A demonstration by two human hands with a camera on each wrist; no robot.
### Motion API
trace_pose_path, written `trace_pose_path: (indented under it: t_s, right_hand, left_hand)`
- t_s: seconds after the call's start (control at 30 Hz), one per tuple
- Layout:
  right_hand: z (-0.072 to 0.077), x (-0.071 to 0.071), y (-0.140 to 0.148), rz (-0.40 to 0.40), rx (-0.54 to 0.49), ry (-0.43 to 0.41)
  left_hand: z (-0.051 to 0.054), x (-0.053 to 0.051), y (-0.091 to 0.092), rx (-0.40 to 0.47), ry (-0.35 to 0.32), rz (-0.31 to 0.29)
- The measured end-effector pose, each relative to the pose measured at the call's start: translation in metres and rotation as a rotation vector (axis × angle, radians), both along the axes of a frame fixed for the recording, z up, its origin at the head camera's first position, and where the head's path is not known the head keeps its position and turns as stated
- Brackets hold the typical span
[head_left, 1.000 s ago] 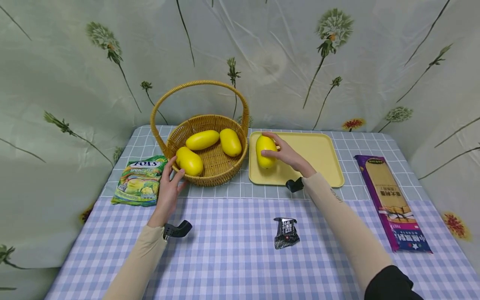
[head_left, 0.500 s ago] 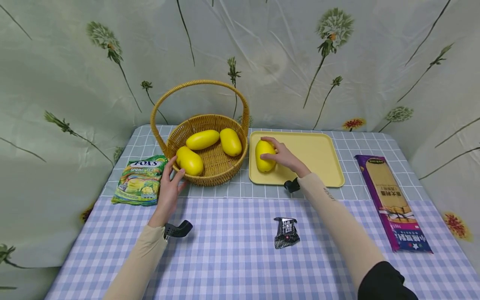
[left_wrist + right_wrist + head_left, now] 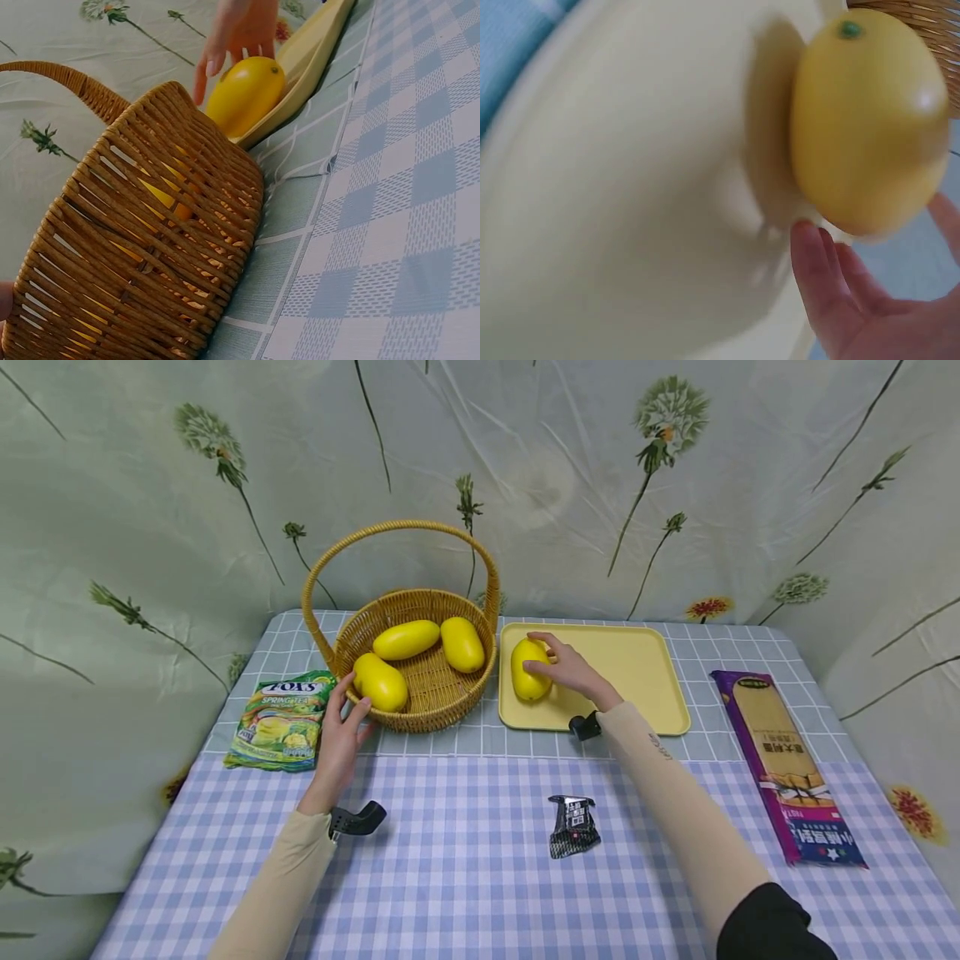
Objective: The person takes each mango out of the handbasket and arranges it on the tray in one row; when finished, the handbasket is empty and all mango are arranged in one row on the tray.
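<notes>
In the head view, my left hand (image 3: pixel 341 739) holds the near left rim of a wicker basket (image 3: pixel 431 714), its fingertips over the edge. Inside the basket lie three yellow mangoes, one mango (image 3: pixel 381 683) right by that hand. Another mango (image 3: pixel 527 681) rests near the left end of a pale yellow tray (image 3: pixel 615 681). Around it is my right hand (image 3: pixel 573 672), thumb on the near side and fingers at the far side. In the right wrist view, the fingers (image 3: pixel 817 262) look straight and slightly apart from the mango (image 3: pixel 870 124); the thumb is at its edge.
A green candy bag (image 3: pixel 277 727) lies left of the basket. A small black wrapped packet (image 3: pixel 573 827) is on the checked tablecloth (image 3: pixel 465 860) in front. At the far right lies a long purple and tan package (image 3: pixel 783 760). A floral curtain (image 3: pixel 540 552) hangs behind.
The right hand has lowered the mango onto the tray and shifted slightly right, its fingers loosening from the mango. The left hand and basket have stayed in place.
</notes>
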State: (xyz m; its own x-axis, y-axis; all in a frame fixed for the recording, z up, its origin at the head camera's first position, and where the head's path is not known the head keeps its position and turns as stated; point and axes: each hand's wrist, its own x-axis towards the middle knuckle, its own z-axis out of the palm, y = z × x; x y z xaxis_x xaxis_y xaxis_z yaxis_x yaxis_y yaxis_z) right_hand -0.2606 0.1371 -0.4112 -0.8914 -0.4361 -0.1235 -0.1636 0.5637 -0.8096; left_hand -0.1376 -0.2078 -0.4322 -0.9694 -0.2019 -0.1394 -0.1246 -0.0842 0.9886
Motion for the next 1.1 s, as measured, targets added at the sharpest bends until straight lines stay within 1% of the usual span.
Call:
trace_pose_path:
  t_s: [0.13, 0.2, 0.27, 0.33, 0.4, 0.5, 0.57, 0.7, 0.77, 0.87, 0.97, 1.1]
  right_hand:
    - [0.008, 0.001, 0.001, -0.043, -0.014, 0.071]
    - [0.015, 0.004, -0.001, -0.056, -0.040, 0.102]
    - [0.020, 0.006, -0.007, -0.071, -0.082, 0.115]
    - [0.037, 0.016, -0.017, -0.070, -0.135, 0.110]
    - [0.042, 0.020, -0.029, -0.059, -0.186, 0.117]
    - [0.049, 0.026, -0.051, -0.005, -0.247, 0.122]
    - [0.042, 0.024, -0.065, 0.048, -0.272, 0.127]
    - [0.042, 0.031, -0.099, 0.157, -0.287, 0.096]
    - [0.039, 0.032, -0.116, 0.206, -0.281, 0.077]
    - [0.032, 0.033, -0.136, 0.272, -0.265, 0.042]
    - [0.027, 0.032, -0.152, 0.300, -0.245, -0.003]
    - [0.024, 0.029, -0.166, 0.287, -0.236, -0.083]
  left_hand:
    - [0.000, 0.000, 0.000, -0.009, 0.007, 0.004]
    - [-0.001, 0.000, 0.000, -0.012, 0.004, 0.005]
    - [-0.001, 0.000, 0.000, -0.014, -0.004, 0.008]
    - [-0.001, 0.001, 0.000, -0.012, -0.007, 0.005]
    - [-0.002, 0.001, 0.000, -0.006, -0.008, 0.003]
    - [-0.003, 0.000, 0.000, -0.004, -0.005, 0.001]
    - [-0.004, 0.000, 0.000, -0.004, -0.004, 0.001]
    - [-0.001, 0.001, 0.001, -0.006, -0.018, 0.003]
    - [0.005, 0.003, 0.002, -0.003, -0.025, -0.001]
    - [0.015, 0.007, 0.006, -0.001, -0.030, -0.010]
    - [0.024, 0.010, 0.009, -0.006, -0.032, -0.017]
    - [0.027, 0.012, 0.010, 0.000, -0.036, -0.019]
